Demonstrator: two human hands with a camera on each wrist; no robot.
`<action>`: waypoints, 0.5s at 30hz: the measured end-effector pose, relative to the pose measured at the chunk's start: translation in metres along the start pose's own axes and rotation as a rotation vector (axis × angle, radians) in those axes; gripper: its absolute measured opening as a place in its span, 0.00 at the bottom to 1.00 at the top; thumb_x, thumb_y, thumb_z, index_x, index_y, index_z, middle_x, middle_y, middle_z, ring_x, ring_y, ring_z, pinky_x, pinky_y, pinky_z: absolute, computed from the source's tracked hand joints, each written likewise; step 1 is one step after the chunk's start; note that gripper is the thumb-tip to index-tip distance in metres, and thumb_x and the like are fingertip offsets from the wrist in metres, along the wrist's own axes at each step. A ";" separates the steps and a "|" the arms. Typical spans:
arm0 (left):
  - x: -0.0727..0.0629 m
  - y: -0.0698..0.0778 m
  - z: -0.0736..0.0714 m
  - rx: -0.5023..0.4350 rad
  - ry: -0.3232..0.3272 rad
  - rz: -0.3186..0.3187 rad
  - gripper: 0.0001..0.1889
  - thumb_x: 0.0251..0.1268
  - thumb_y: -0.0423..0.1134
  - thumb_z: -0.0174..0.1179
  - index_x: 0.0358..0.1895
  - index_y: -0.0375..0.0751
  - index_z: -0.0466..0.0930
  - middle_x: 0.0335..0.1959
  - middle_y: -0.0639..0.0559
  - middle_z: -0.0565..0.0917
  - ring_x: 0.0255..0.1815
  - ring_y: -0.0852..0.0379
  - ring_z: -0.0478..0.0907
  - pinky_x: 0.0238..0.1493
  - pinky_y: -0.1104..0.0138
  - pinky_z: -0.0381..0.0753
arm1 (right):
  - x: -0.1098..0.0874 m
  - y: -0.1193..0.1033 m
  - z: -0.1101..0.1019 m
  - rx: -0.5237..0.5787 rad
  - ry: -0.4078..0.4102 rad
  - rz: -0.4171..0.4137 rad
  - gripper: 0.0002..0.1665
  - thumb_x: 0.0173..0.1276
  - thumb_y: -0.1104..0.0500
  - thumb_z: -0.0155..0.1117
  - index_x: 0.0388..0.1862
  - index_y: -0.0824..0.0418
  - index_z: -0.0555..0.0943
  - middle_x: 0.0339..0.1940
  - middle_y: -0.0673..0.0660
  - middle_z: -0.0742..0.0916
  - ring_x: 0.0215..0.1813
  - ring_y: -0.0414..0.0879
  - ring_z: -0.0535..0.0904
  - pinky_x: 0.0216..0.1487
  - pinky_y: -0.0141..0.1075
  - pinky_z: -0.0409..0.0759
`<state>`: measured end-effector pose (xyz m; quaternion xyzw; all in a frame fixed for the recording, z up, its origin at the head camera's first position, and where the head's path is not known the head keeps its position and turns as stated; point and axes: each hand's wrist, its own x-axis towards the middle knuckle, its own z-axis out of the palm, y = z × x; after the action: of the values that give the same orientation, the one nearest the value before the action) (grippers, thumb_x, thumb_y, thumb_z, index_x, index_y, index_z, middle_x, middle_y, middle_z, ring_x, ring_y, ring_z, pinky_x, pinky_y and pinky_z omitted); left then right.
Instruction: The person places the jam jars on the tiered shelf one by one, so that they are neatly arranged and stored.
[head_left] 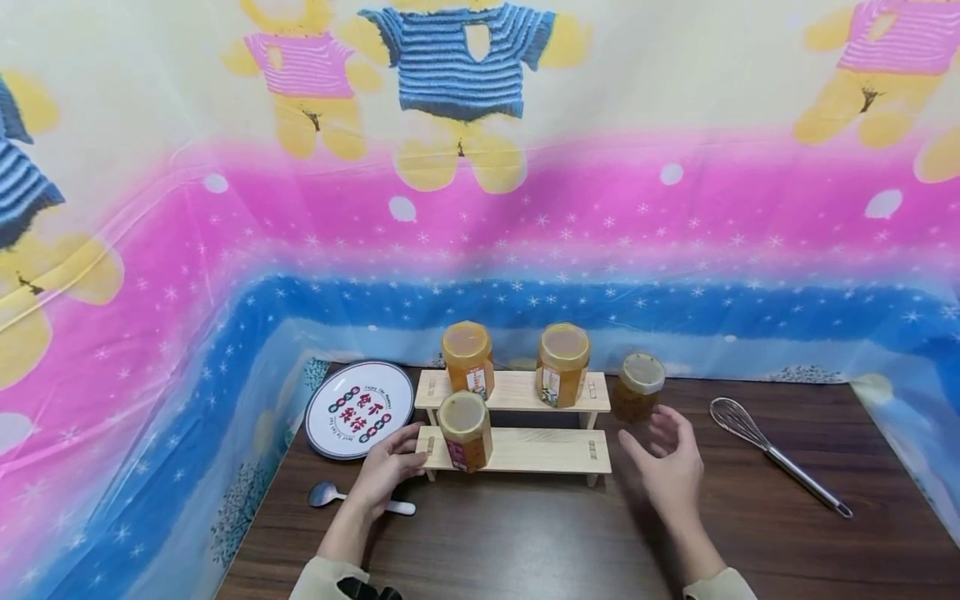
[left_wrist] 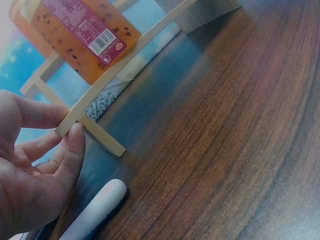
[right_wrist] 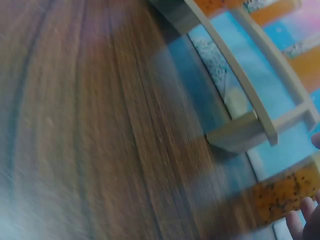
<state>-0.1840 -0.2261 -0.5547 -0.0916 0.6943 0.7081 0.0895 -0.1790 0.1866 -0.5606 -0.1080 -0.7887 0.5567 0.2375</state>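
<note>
A two-tier wooden rack [head_left: 540,451] stands on the table, and my left hand [head_left: 388,468] pinches the left end of its lower shelf. The left wrist view shows the thumb and fingers of that hand [left_wrist: 42,165] on either side of the board. On the lower shelf sits a jar with a purple label [head_left: 465,433] and dark specks inside. Two amber jars, one at left [head_left: 468,358] and one at right [head_left: 562,367], occupy the upper shelf. Right of the rack, a dark-speckled jar [head_left: 639,387] stands on the table. My right hand [head_left: 671,467] is close in front of it, fingers spread and holding nothing.
Behind the left hand lies a round white plate [head_left: 360,410] with red lettering. A spoon with a white handle [head_left: 401,507] lies partly under the left wrist. To the right rests a metal whisk [head_left: 780,454]. A printed cloth [head_left: 480,242] hangs behind the dark wooden table [head_left: 510,542].
</note>
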 end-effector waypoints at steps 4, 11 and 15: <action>0.001 -0.001 -0.001 -0.003 -0.002 0.002 0.31 0.67 0.26 0.61 0.74 0.30 0.69 0.53 0.37 0.82 0.41 0.53 0.82 0.42 0.65 0.85 | 0.011 0.010 -0.001 -0.034 0.014 0.046 0.45 0.59 0.55 0.83 0.72 0.62 0.72 0.63 0.64 0.81 0.63 0.59 0.79 0.56 0.41 0.82; 0.000 0.000 -0.001 0.000 -0.010 0.000 0.31 0.68 0.26 0.61 0.75 0.31 0.68 0.54 0.37 0.81 0.41 0.54 0.82 0.42 0.64 0.85 | 0.029 0.021 0.004 -0.058 -0.022 0.120 0.55 0.59 0.50 0.83 0.78 0.62 0.63 0.70 0.70 0.75 0.68 0.67 0.74 0.64 0.60 0.77; 0.000 0.000 -0.001 -0.004 -0.005 0.004 0.31 0.68 0.26 0.61 0.74 0.30 0.68 0.54 0.37 0.81 0.40 0.53 0.82 0.41 0.64 0.85 | 0.038 0.025 0.009 -0.089 -0.037 0.143 0.59 0.59 0.48 0.82 0.81 0.62 0.59 0.71 0.71 0.73 0.69 0.69 0.73 0.66 0.61 0.74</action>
<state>-0.1839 -0.2270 -0.5549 -0.0887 0.6929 0.7100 0.0896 -0.2187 0.2049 -0.5762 -0.1641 -0.8071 0.5387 0.1776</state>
